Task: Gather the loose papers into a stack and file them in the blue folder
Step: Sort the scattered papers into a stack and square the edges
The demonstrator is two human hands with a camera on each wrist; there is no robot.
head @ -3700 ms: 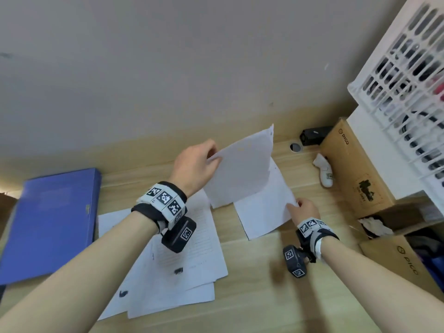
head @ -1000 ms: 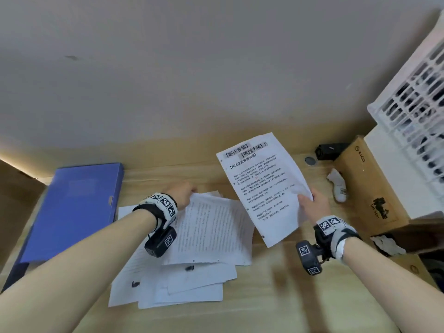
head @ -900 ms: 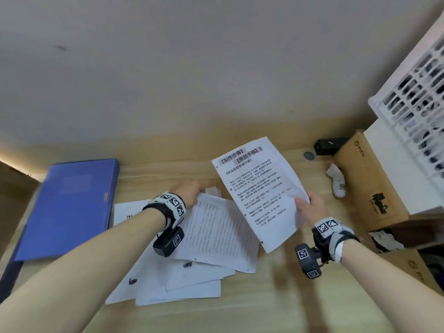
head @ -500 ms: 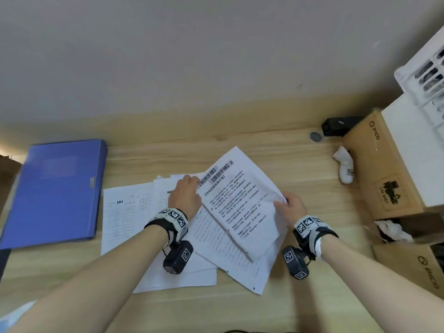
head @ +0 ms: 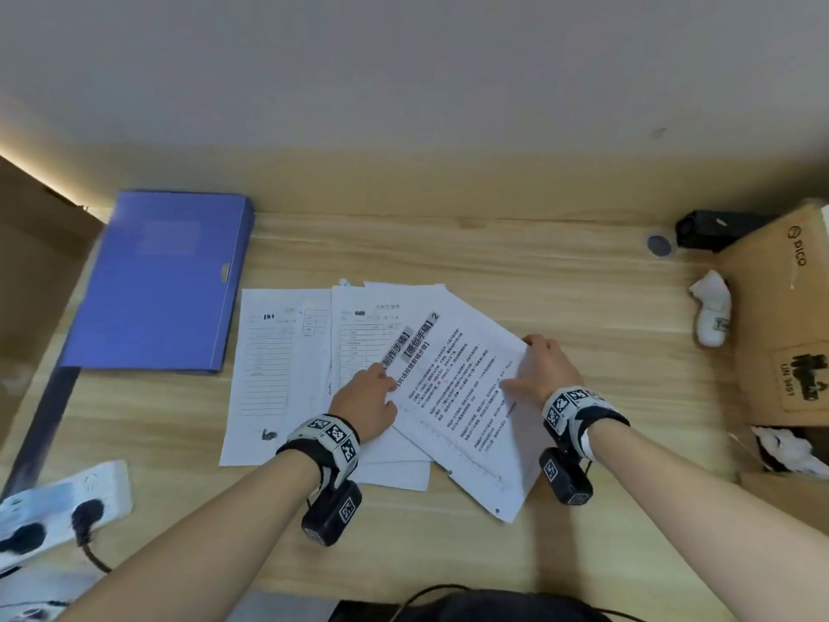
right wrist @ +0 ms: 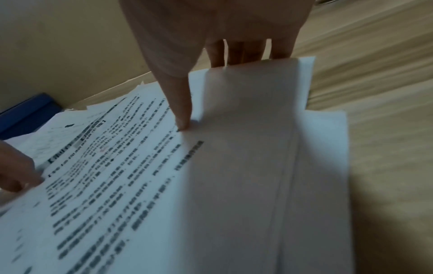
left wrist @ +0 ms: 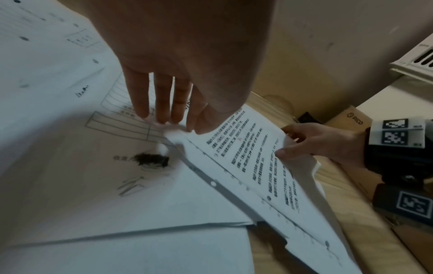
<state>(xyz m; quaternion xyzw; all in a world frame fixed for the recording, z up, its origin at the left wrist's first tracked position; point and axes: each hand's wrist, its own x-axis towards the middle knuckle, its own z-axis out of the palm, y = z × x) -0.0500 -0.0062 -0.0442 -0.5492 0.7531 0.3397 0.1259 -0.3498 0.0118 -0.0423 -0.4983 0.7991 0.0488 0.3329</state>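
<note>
Both hands (head: 545,368) on sheet (head: 466,397) edges

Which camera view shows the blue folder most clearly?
The head view: the whole blue folder lies closed on the desk, left of the papers. The right wrist view shows only one corner behind the sheets. The left wrist view does not show it.

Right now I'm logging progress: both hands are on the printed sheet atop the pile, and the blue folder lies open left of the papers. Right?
Not quite. The head view shows the blue folder closed, not open. The rest holds: left hand and right hand are both on the printed sheet.
</note>
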